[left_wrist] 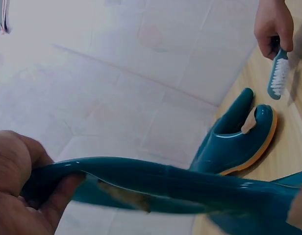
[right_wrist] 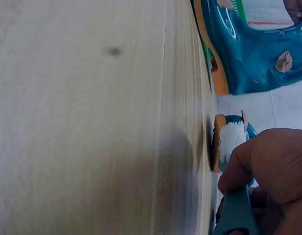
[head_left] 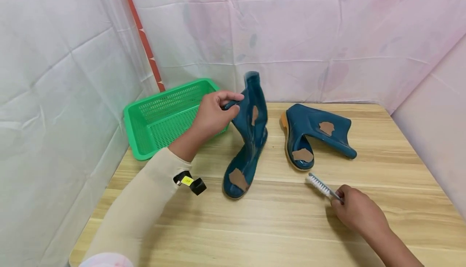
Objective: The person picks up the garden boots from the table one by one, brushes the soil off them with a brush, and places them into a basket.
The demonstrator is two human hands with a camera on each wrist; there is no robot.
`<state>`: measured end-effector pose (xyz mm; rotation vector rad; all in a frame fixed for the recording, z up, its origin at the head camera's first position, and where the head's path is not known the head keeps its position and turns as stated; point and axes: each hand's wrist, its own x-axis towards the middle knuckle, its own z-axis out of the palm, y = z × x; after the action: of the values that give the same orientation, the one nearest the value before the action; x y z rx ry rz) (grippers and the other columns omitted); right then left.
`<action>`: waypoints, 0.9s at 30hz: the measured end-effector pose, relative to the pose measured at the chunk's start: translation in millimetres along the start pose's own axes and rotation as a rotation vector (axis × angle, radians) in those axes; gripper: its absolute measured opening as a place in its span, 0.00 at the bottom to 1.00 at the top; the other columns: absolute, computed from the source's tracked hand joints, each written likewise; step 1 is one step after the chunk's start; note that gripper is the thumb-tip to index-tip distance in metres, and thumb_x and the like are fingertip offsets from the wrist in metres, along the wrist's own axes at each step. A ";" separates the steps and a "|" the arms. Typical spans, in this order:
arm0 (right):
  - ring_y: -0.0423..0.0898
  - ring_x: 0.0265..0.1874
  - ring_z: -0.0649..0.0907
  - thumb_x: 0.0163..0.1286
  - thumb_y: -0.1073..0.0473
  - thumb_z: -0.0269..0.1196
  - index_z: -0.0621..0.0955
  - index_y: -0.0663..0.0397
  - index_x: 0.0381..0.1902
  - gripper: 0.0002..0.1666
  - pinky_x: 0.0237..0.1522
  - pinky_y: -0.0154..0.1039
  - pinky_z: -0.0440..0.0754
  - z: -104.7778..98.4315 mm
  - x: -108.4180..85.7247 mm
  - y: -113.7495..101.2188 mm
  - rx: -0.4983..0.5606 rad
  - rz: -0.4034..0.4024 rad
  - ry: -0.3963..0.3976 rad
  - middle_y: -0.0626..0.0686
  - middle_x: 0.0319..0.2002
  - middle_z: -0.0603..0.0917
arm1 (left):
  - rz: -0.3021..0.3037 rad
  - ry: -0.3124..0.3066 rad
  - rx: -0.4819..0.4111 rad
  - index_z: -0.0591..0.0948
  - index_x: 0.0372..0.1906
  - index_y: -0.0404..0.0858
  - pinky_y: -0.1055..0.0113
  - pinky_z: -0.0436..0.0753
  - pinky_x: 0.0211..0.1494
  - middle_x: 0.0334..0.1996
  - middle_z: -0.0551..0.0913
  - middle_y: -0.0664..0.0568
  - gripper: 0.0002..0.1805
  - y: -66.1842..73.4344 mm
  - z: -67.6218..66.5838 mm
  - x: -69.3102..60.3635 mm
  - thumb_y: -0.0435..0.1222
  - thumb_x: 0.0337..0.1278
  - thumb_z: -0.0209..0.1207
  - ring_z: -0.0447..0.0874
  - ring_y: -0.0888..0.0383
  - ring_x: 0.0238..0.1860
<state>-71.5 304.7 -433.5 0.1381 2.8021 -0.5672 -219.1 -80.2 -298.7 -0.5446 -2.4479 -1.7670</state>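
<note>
we see the left hand (head_left: pixel 216 113) pinching the top edge of one blue boot (head_left: pixel 251 145), thumb against fingers; that boot stands roughly upright, toe toward six-to-seven o'clock, brown patches (head_left: pixel 238 179) on toe and shaft. at four o'clock from it, the right hand (head_left: pixel 360 210) grips a brush (head_left: pixel 322 185) by its handle, white bristles pointing toward ten; left wrist view shows the brush apart from both boots. three o'clock from the gripped boot, the second boot (head_left: pixel 306 123) lies on its side, shaft toward four, untouched, patches on toe (head_left: pixel 303 155) and shaft (head_left: pixel 326 128). progress, our judgement: both tools of the job are in hand, boot and brush, but no bristles meet a boot and both boots carry patches, so we'd call it very early, with most or all of the scrubbing left on each; hidden faces we can't tell. farther out, the green basket (head_left: pixel 131 129) sits at nine-to-ten o'clock, all on the wooden table (head_left: pixel 273 234).
</note>
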 end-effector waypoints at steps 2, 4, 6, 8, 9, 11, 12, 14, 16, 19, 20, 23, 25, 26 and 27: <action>0.47 0.21 0.73 0.70 0.58 0.61 0.78 0.68 0.44 0.15 0.20 0.41 0.69 -0.6 -0.3 -1.3 0.005 0.001 0.001 0.51 0.25 0.76 | 0.023 -0.038 0.033 0.88 0.51 0.46 0.64 0.62 0.19 0.15 0.71 0.47 0.12 5.1 -4.8 -6.2 0.32 0.68 0.61 0.59 0.53 0.14; 0.47 0.21 0.73 0.70 0.58 0.61 0.78 0.68 0.44 0.15 0.20 0.41 0.69 -1.3 -0.8 -2.7 0.010 0.000 0.004 0.51 0.25 0.76 | 0.040 -0.072 0.057 0.89 0.50 0.46 0.64 0.64 0.20 0.21 0.78 0.49 0.13 9.7 -9.2 -11.5 0.32 0.66 0.61 0.63 0.54 0.17; 0.47 0.21 0.73 0.70 0.58 0.61 0.78 0.67 0.45 0.15 0.20 0.41 0.69 -1.9 -1.6 -4.2 0.018 -0.003 0.008 0.51 0.25 0.76 | 0.053 -0.108 0.077 0.89 0.49 0.46 0.64 0.64 0.22 0.31 0.85 0.53 0.12 13.5 -13.0 -16.1 0.32 0.64 0.62 0.63 0.54 0.18; 0.47 0.21 0.73 0.70 0.58 0.61 0.78 0.67 0.45 0.15 0.20 0.41 0.69 -2.4 -2.5 -5.9 0.025 -0.007 0.016 0.51 0.25 0.76 | 0.061 -0.145 0.085 0.90 0.46 0.45 0.64 0.67 0.23 0.41 0.88 0.57 0.11 16.4 -15.8 -20.3 0.32 0.63 0.64 0.66 0.54 0.19; 0.47 0.21 0.73 0.70 0.58 0.62 0.78 0.67 0.45 0.14 0.20 0.41 0.69 -2.6 -3.0 -6.9 0.028 -0.010 0.020 0.51 0.25 0.76 | 0.065 -0.162 0.088 0.90 0.45 0.45 0.64 0.69 0.24 0.44 0.88 0.59 0.10 17.6 -17.2 -21.8 0.32 0.63 0.65 0.70 0.55 0.20; 0.47 0.21 0.73 0.69 0.59 0.62 0.78 0.66 0.44 0.14 0.20 0.41 0.68 -2.7 -4.0 -8.9 0.033 -0.016 0.031 0.51 0.25 0.76 | 0.074 -0.196 0.085 0.90 0.42 0.43 0.64 0.73 0.25 0.43 0.89 0.58 0.06 19.5 -19.4 -24.6 0.32 0.63 0.67 0.76 0.55 0.21; 0.47 0.21 0.73 0.69 0.59 0.62 0.78 0.66 0.44 0.14 0.20 0.41 0.68 -2.7 -4.5 -9.9 0.035 -0.019 0.038 0.51 0.25 0.76 | 0.075 -0.210 0.088 0.90 0.41 0.43 0.64 0.75 0.26 0.41 0.90 0.58 0.04 20.1 -20.5 -25.6 0.33 0.62 0.68 0.80 0.56 0.24; 0.47 0.21 0.73 0.69 0.60 0.62 0.78 0.66 0.43 0.13 0.20 0.41 0.68 -3.1 -5.5 -11.9 0.036 -0.028 0.049 0.50 0.25 0.76 | 0.081 -0.238 0.094 0.89 0.38 0.42 0.63 0.79 0.31 0.36 0.90 0.57 0.03 20.9 -22.9 -26.9 0.35 0.62 0.71 0.85 0.56 0.31; 0.47 0.21 0.73 0.68 0.60 0.62 0.78 0.65 0.42 0.12 0.20 0.41 0.68 -3.5 -6.4 -13.7 0.037 -0.034 0.057 0.50 0.25 0.76 | 0.077 -0.261 0.112 0.87 0.39 0.41 0.61 0.81 0.34 0.33 0.90 0.56 0.06 21.2 -25.9 -27.4 0.36 0.61 0.72 0.87 0.58 0.36; 0.47 0.21 0.72 0.68 0.60 0.62 0.78 0.65 0.42 0.11 0.20 0.41 0.67 -3.9 -7.6 -15.9 0.037 -0.042 0.065 0.50 0.25 0.75 | 0.088 -0.297 0.164 0.83 0.45 0.41 0.59 0.82 0.39 0.36 0.90 0.55 0.10 20.9 -30.9 -27.7 0.37 0.62 0.71 0.88 0.59 0.42; 0.47 0.20 0.72 0.68 0.60 0.62 0.78 0.64 0.42 0.11 0.20 0.41 0.67 -4.0 -7.9 -16.5 0.037 -0.043 0.067 0.50 0.24 0.75 | 0.101 -0.309 0.200 0.82 0.48 0.42 0.60 0.83 0.41 0.40 0.90 0.55 0.11 21.1 -32.3 -27.8 0.37 0.63 0.70 0.88 0.60 0.45; 0.47 0.20 0.72 0.68 0.60 0.62 0.78 0.64 0.42 0.11 0.20 0.41 0.68 -3.8 -8.2 -17.7 0.038 -0.043 0.067 0.50 0.24 0.75 | 0.178 -0.350 0.377 0.80 0.60 0.45 0.61 0.84 0.42 0.47 0.89 0.54 0.18 23.7 -33.7 -29.6 0.38 0.68 0.65 0.87 0.61 0.48; 0.47 0.20 0.72 0.68 0.60 0.62 0.78 0.65 0.42 0.11 0.20 0.41 0.68 -3.5 -8.2 -18.2 0.038 -0.041 0.065 0.50 0.25 0.75 | 0.261 -0.372 0.561 0.79 0.66 0.45 0.61 0.84 0.43 0.50 0.88 0.53 0.21 28.0 -31.2 -31.9 0.39 0.72 0.62 0.87 0.59 0.46; 0.47 0.20 0.72 0.68 0.60 0.62 0.78 0.65 0.43 0.11 0.20 0.41 0.68 -3.4 -8.2 -18.4 0.038 -0.040 0.065 0.50 0.25 0.75 | 0.304 -0.377 0.655 0.78 0.68 0.45 0.61 0.84 0.44 0.50 0.88 0.52 0.22 30.3 -28.9 -33.1 0.39 0.73 0.61 0.86 0.58 0.45; 0.47 0.20 0.72 0.68 0.60 0.62 0.78 0.65 0.43 0.11 0.20 0.41 0.68 -3.2 -8.3 -18.5 0.039 -0.041 0.065 0.50 0.25 0.75 | 0.345 -0.379 0.741 0.78 0.68 0.43 0.61 0.84 0.45 0.50 0.88 0.51 0.22 32.8 -25.9 -34.3 0.38 0.73 0.61 0.86 0.57 0.45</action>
<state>-67.1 288.7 -421.5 0.1093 2.8635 -0.6388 -180.2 -103.5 -269.3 -1.1741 -2.7501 -0.5920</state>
